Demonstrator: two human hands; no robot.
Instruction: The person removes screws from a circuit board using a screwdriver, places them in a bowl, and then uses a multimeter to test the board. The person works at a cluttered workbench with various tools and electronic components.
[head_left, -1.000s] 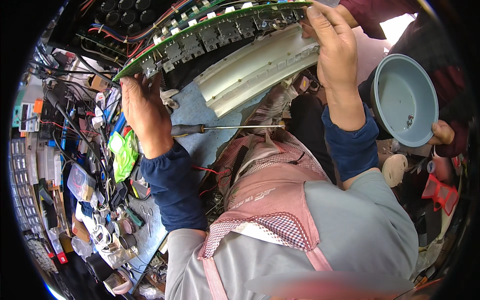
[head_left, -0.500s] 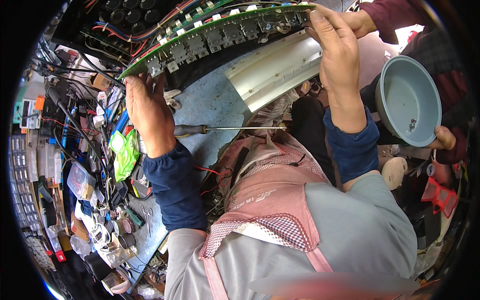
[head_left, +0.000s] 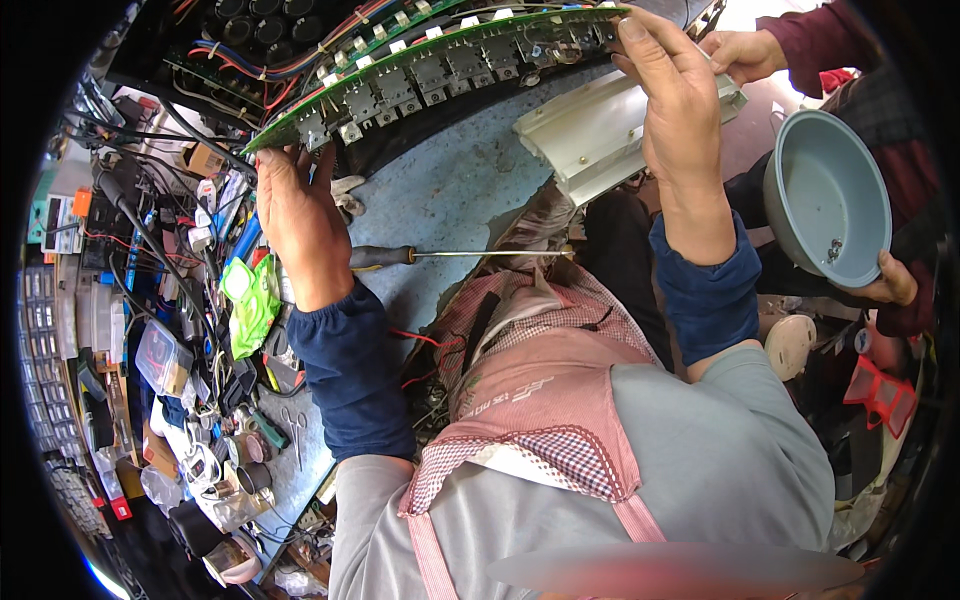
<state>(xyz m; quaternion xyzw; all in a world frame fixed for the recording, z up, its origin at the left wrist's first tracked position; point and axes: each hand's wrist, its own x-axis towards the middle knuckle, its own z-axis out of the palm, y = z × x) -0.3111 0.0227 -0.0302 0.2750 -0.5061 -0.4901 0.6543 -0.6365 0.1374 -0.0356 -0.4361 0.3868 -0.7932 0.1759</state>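
At ten o'clock the left hand [head_left: 305, 225] is gripping, fingers pinching one end of a long green circuit board [head_left: 428, 72] stretching to one o'clock. Nearer the middle, a black-and-yellow-handled screwdriver [head_left: 385, 257] is resting on the blue desk [head_left: 430, 185]. The right hand [head_left: 682, 115] is pinching the board's other end; behind, a co-worker's hand [head_left: 747, 54] is holding a silver metal panel [head_left: 590, 130]. Toward three, another hand [head_left: 893, 280] is steadying a round grey bowl [head_left: 825, 180].

The person wears a plain grey cloth shirt [head_left: 720, 450]. Over it there is a faded pink-red apron [head_left: 545, 425] with a pale printed mark, a dark-and-white checked border [head_left: 570, 462] and pink striped straps [head_left: 432, 560]. Each forearm has a navy-blue fabric sleeve cover [head_left: 348, 375], which is gathered at its wrist end.
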